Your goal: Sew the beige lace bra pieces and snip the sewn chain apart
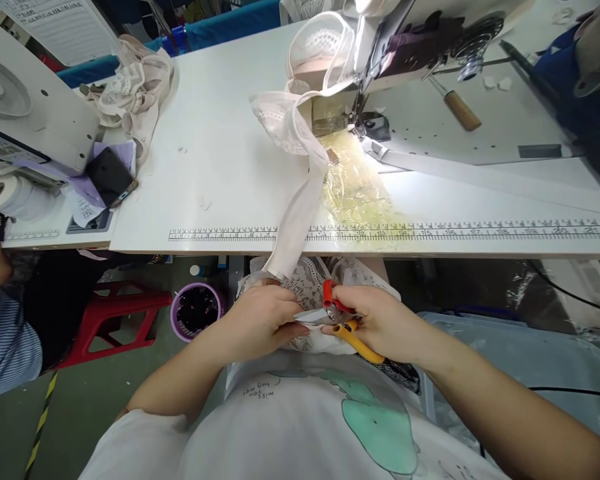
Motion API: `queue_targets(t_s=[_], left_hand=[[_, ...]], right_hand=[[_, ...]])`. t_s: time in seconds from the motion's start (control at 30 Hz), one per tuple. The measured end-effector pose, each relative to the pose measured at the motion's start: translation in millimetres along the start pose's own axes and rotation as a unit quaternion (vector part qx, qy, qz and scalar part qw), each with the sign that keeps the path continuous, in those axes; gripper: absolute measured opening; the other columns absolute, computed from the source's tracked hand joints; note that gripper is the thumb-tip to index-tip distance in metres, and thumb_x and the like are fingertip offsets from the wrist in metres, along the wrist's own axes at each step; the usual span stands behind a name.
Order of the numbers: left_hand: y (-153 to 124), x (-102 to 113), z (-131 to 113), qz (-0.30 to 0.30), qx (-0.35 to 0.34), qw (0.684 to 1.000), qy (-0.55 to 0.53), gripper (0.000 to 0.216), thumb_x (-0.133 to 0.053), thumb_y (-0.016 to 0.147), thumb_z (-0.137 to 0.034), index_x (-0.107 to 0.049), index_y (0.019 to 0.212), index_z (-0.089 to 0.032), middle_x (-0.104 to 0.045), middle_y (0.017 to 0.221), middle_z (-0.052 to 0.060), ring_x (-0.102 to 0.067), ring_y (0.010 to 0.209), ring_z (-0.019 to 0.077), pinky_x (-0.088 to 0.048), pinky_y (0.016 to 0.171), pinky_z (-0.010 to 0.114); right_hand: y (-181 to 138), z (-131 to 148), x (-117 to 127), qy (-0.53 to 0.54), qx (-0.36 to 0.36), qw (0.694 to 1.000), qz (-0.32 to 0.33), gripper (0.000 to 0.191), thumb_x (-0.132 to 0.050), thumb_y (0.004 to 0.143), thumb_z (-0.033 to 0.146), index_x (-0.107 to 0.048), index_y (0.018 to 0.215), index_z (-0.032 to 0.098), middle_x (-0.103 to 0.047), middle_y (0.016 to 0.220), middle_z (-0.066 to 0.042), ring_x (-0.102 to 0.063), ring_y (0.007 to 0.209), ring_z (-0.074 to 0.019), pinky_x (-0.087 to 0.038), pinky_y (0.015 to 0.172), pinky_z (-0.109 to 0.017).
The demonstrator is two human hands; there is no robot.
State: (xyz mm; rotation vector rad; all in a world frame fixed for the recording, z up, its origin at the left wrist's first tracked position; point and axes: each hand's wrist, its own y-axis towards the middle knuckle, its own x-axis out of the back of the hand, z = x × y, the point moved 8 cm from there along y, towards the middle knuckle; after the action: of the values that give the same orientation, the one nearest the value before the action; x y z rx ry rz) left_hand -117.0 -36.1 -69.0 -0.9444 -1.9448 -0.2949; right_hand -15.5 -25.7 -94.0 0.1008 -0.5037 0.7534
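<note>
fingers (286, 319) of my left hand (260, 321) pinch the lace (307, 280) tight; my right hand (380, 321) grips the scissors (336, 313), better cut near the pinch.

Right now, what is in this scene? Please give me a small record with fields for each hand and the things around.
Left hand: grips lace fabric below the table edge
Right hand: holds snips, red and yellow handles, blades at the fabric
Band: white band hangs from the sewing machine over the table edge to the hands
Floor: purple cup and red stool at left
</note>
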Motion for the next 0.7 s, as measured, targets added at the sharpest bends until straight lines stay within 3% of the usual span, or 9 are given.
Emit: queue_targets(t_s=[0.13, 0.33, 0.53, 0.7], left_hand=[[3, 2, -2, -0.005, -0.038, 0.999, -0.033, 0.02, -0.053, 0.085, -0.024, -0.062, 0.069, -0.016, -0.058, 0.065, -0.001, -0.053, 0.063, 0.0119, -0.033, 0.063, 0.026], [7, 1, -1, 0.01, -0.024, 1.0, -0.013, 0.019, -0.049, 0.087, -0.024, -0.065, 0.078, -0.019, -0.061, 0.07, -0.001, -0.055, 0.067, 0.0124, -0.033, 0.067, 0.027], [-13, -1, 10, 0.052, 0.025, 0.993, 0.104, 0.023, -0.042, 0.09, -0.029, -0.063, 0.086, -0.02, -0.061, 0.076, 0.001, -0.055, 0.074, 0.0161, -0.031, 0.088, 0.04], [-35, 16, 24, 0.04, 0.045, 0.996, 0.061, 0.021, -0.04, 0.092, -0.022, -0.06, 0.098, -0.02, -0.061, 0.082, 0.002, -0.055, 0.08, 0.0153, -0.031, 0.093, 0.04]], right_hand=[[2, 0, -2, 0.022, -0.001, 1.0, 0.015, 0.014, -0.049, 0.068, 0.01, -0.041, 0.065, 0.02, -0.052, 0.062, 0.001, -0.045, 0.053, -0.0111, -0.034, 0.047, -0.021], [5, 12, 1, 0.027, 0.033, 0.999, 0.001, 0.019, -0.045, 0.07, 0.012, -0.032, 0.06, 0.021, -0.04, 0.055, 0.004, -0.034, 0.049, -0.0088, -0.028, 0.044, -0.019], [2, 1, 0, 0.067, -0.04, 0.997, 0.005, 0.02, -0.052, 0.072, 0.021, -0.035, 0.061, 0.02, -0.038, 0.058, 0.005, -0.031, 0.052, -0.0093, -0.029, 0.045, -0.02], [-2, -10, -1, 0.076, -0.088, 0.993, 0.012, 0.024, -0.054, 0.073, 0.029, -0.035, 0.06, 0.02, -0.034, 0.057, 0.005, -0.029, 0.052, -0.0098, -0.028, 0.045, -0.021]])
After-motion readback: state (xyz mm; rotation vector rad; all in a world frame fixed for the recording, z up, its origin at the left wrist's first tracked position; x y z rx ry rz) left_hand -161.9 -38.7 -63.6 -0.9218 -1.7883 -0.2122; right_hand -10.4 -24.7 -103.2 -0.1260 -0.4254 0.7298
